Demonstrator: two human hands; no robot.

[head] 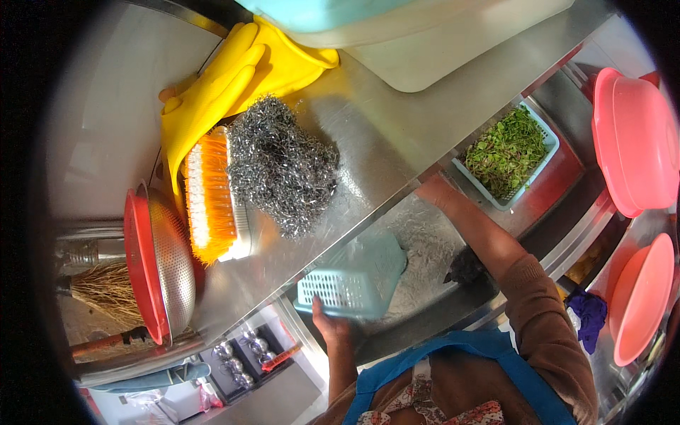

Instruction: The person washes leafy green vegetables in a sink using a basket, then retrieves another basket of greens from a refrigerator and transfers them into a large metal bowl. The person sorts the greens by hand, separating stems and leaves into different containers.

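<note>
My left hand [332, 325] grips the near end wall of a light blue perforated plastic basket [378, 287], which is tilted in a stainless steel sink [425, 228] beneath the metal shelf. Part of the basket is hidden by the shelf. My right arm reaches across the sink, and my right hand [434, 187] is mostly hidden at the shelf's edge, so its fingers and anything in them do not show. To the right of that arm, a second light blue basket [550, 138] holds leafy greens [504, 151]. A dark scouring pad or cloth [466, 267] lies beside my forearm.
On the steel shelf [366, 196] are steel wool [281, 164], an orange-and-white bristle brush [210, 196], yellow rubber gloves [228, 79] and a large pale plastic container [409, 58]. A metal colander [170, 260] stands at left. Pink plastic basins [637, 143] are at right, near a purple cloth [587, 319].
</note>
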